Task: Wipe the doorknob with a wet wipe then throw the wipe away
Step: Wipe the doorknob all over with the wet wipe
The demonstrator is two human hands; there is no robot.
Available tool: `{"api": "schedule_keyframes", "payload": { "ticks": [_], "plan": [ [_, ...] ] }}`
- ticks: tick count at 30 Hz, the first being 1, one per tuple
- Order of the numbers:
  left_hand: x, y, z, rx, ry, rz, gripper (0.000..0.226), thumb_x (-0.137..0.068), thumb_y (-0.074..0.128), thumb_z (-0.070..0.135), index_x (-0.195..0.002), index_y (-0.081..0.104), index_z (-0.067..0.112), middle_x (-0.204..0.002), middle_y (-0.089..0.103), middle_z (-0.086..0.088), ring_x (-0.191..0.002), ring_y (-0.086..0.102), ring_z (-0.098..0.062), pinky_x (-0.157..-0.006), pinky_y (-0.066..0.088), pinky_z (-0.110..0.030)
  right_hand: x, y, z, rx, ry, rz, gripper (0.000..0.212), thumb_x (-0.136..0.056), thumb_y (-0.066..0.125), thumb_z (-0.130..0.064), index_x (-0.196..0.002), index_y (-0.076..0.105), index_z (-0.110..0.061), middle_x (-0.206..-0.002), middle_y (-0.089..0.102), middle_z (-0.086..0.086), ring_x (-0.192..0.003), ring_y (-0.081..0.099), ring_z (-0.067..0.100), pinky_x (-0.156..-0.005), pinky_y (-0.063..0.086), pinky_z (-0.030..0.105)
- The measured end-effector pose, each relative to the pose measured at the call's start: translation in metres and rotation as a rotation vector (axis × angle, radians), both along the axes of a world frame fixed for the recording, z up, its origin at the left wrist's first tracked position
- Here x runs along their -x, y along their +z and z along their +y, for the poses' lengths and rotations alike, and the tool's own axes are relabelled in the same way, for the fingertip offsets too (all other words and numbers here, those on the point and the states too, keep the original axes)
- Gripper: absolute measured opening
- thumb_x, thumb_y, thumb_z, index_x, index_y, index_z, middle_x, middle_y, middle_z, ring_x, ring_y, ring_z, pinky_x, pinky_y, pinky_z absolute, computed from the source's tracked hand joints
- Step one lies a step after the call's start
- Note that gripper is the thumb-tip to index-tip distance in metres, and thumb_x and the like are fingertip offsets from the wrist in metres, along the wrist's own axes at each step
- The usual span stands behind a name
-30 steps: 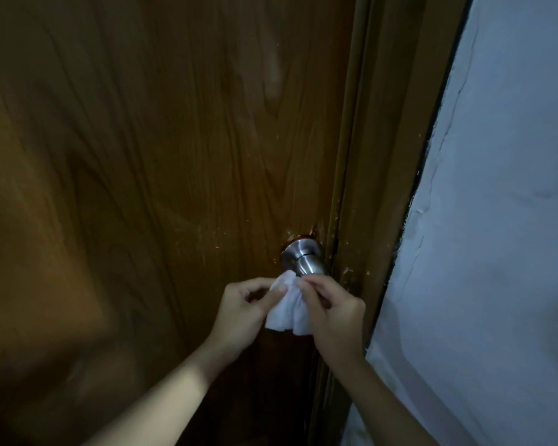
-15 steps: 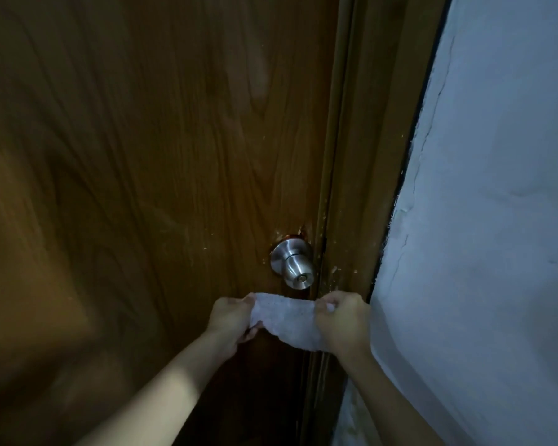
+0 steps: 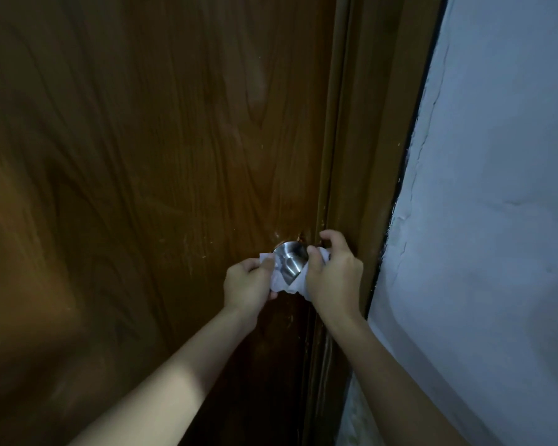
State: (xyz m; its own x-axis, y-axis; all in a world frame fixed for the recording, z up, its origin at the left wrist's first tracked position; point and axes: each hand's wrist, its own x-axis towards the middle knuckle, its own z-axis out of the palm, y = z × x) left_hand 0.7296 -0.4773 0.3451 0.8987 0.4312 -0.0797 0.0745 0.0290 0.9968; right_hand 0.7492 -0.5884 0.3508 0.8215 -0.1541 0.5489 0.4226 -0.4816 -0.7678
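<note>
I'm looking at a dim frame here, the wooden door [image 3: 142, 188] sitting in murky brown with its left side and lower corner sinking into heavy shadow. The wall [image 3: 496, 220] on the right is reading as the brightest area, a cool bluish grey, though it's still muted. A soft sheen is showing on the upper door panel, and the metal doorknob [image 3: 292, 262] is catching a small bright glint. The forearms are picking up pale light near the bottom. The door frame [image 3: 368, 156] is bowing with wide-angle distortion. Grain is looking smeared and soft at the left edge; the hands are showing slight softness.
</note>
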Motion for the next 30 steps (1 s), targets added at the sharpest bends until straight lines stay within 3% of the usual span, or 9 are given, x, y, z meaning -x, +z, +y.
{"api": "schedule_keyframes", "payload": {
  "ticks": [4, 8, 11, 15, 19, 21, 24, 27, 30],
  "plan": [
    [0.006, 0.005, 0.001, 0.27, -0.032, -0.054, 0.022, -0.091, 0.046, 0.021, -0.083, 0.064, 0.013, -0.075, 0.072, -0.006, -0.058, 0.069, -0.013, -0.048, 0.054, -0.019, 0.013, -0.009, -0.001, -0.141, 0.163, 0.002, 0.024, -0.088, 0.052, -0.012, -0.111, 0.047, -0.017, -0.079, 0.059, -0.004, -0.063, 0.057, 0.004, -0.05, 0.042, 0.009],
    [0.01, 0.005, 0.004, 0.267, -0.01, -0.147, 0.03, -0.09, 0.036, 0.009, -0.078, 0.063, 0.011, -0.066, 0.071, -0.006, -0.056, 0.069, -0.012, -0.051, 0.054, -0.017, 0.018, -0.027, -0.001, -0.154, 0.268, -0.01, 0.031, -0.083, 0.048, -0.003, -0.109, 0.047, -0.021, -0.1, 0.063, 0.005, -0.082, 0.059, 0.002, -0.061, 0.047, 0.008],
    [0.013, 0.002, 0.005, 0.142, -0.108, -0.176, 0.035, -0.091, 0.032, 0.004, -0.085, 0.066, 0.011, -0.086, 0.068, -0.006, -0.075, 0.066, -0.013, -0.06, 0.053, -0.018, 0.017, -0.036, 0.001, 0.083, 0.259, -0.095, 0.034, -0.086, 0.055, -0.002, -0.119, 0.054, -0.01, -0.121, 0.059, 0.01, -0.115, 0.053, 0.018, -0.092, 0.048, 0.024],
    [0.016, 0.002, 0.004, 0.024, -0.117, -0.164, 0.038, -0.093, 0.031, 0.01, -0.083, 0.067, 0.015, -0.092, 0.067, 0.0, -0.09, 0.061, -0.015, -0.072, 0.049, -0.025, 0.016, -0.043, 0.008, 0.397, 0.2, -0.158, 0.036, -0.086, 0.058, -0.01, -0.122, 0.055, -0.007, -0.126, 0.055, 0.018, -0.122, 0.046, 0.029, -0.101, 0.043, 0.039],
    [0.018, 0.004, 0.006, -0.095, -0.021, -0.163, 0.038, -0.094, 0.031, 0.015, -0.082, 0.066, 0.014, -0.084, 0.068, -0.006, -0.08, 0.064, -0.017, -0.069, 0.048, -0.027, 0.015, -0.044, 0.016, 0.569, 0.034, -0.196, 0.036, -0.081, 0.067, -0.014, -0.115, 0.059, -0.005, -0.117, 0.06, 0.025, -0.106, 0.058, 0.038, -0.083, 0.053, 0.042],
    [0.018, 0.006, 0.009, -0.118, 0.012, -0.172, 0.035, -0.095, 0.032, 0.017, -0.084, 0.065, 0.013, -0.085, 0.069, -0.01, -0.081, 0.065, -0.021, -0.073, 0.048, -0.033, 0.014, -0.039, 0.021, 0.541, -0.007, -0.16, 0.03, -0.089, 0.055, -0.024, -0.113, 0.058, -0.005, -0.109, 0.062, 0.021, -0.093, 0.062, 0.03, -0.072, 0.055, 0.035],
    [0.02, 0.009, 0.013, -0.157, 0.048, -0.198, 0.036, -0.095, 0.034, 0.018, -0.081, 0.066, 0.01, -0.079, 0.068, -0.013, -0.075, 0.065, -0.023, -0.068, 0.047, -0.032, 0.008, -0.037, 0.023, 0.411, -0.13, 0.064, 0.044, -0.093, 0.037, -0.045, -0.111, 0.052, -0.008, -0.084, 0.059, 0.006, -0.069, 0.053, 0.012, -0.052, 0.033, 0.015],
    [0.022, 0.008, 0.016, -0.182, 0.052, -0.193, 0.037, -0.095, 0.034, 0.018, -0.078, 0.066, 0.009, -0.075, 0.068, -0.012, -0.071, 0.064, -0.022, -0.067, 0.046, -0.032, 0.011, -0.041, 0.021, 0.397, -0.154, 0.117, 0.052, -0.089, 0.043, -0.051, -0.117, 0.048, -0.007, -0.092, 0.063, 0.009, -0.074, 0.06, 0.014, -0.054, 0.037, 0.017],
    [0.023, 0.007, 0.017, -0.177, 0.046, -0.177, 0.039, -0.096, 0.033, 0.018, -0.078, 0.066, 0.009, -0.074, 0.066, -0.011, -0.071, 0.063, -0.022, -0.067, 0.044, -0.032, 0.012, -0.045, 0.019, 0.514, -0.03, 0.005, 0.047, -0.088, 0.055, -0.034, -0.127, 0.044, -0.01, -0.12, 0.057, 0.015, -0.103, 0.059, 0.024, -0.076, 0.053, 0.03]
  ]
}}
